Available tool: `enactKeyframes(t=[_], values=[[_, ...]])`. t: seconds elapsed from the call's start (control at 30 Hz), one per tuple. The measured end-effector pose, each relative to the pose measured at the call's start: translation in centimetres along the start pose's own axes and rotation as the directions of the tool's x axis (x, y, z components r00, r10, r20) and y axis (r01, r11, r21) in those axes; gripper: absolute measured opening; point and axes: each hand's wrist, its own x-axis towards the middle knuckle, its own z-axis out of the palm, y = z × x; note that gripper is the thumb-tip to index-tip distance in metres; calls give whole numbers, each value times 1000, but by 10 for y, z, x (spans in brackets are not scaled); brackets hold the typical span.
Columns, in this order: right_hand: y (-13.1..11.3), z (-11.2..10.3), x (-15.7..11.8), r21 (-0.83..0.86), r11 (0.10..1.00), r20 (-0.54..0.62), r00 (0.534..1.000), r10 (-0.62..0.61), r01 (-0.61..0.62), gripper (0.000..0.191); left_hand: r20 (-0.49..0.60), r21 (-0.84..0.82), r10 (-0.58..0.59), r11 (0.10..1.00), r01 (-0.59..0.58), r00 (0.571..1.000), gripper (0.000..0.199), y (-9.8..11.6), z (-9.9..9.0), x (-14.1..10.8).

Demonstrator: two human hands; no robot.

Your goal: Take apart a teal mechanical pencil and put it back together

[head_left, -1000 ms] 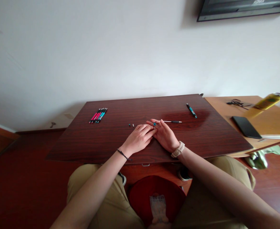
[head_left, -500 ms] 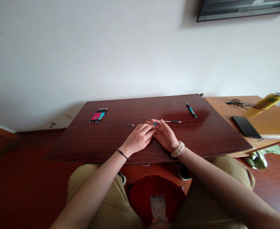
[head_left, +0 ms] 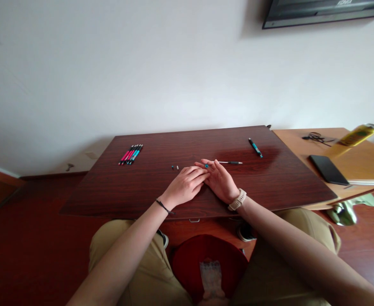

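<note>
My right hand (head_left: 220, 180) is turned palm up over the dark wooden table (head_left: 161, 148), with a small blue ring-like part (head_left: 206, 166) at its fingers. My left hand (head_left: 187, 185) lies palm down, its fingertips touching the right palm and fingers near that part; what its fingers hold, if anything, is hidden. Behind my right hand lies a thin pen piece with a dark grip (head_left: 235, 162). Two tiny pieces, one blue (head_left: 172, 167) and one white (head_left: 177, 168), rest left of my hands.
Several pink and blue pens (head_left: 131, 154) lie side by side at the table's left. One blue-black pen (head_left: 255, 148) lies at the right. A lighter table (head_left: 372, 157) holds a black phone (head_left: 328, 169), a cable (head_left: 317, 138) and a yellow can (head_left: 355, 139).
My left fingertips have slid slightly right across the right palm. The blue part and the rest look nearly unchanged.
</note>
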Motion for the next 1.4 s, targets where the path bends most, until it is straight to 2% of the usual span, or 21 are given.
enactKeyframes(t=[0.2,0.33,0.4,0.5,0.63,1.1,1.4], values=[[-1,0,0,25,1000,-4,1000,-2,2,34,-84,-10,-34,999,33,996,44,-9,-10,-2],[-2,-1,-1,32,999,-35,999,-8,9,35,-189,14,-156,987,161,970,40,-28,-21,-8],[-2,-1,-2,33,999,-46,999,-6,8,35,-208,34,-224,971,236,952,36,-40,-23,-12],[-2,-1,-2,31,999,-50,999,-4,6,35,-175,69,-289,950,304,941,31,-54,-19,-17],[-2,-1,-1,22,1000,-47,999,-3,4,37,-105,107,-277,952,288,955,27,-63,-10,-20],[-2,-2,-1,22,1000,-11,1000,5,-5,36,-75,164,-253,951,263,964,22,-70,0,-18],[-3,-1,-2,22,1000,-20,1000,17,-17,35,-78,127,-293,945,301,953,20,-69,-1,-17]])
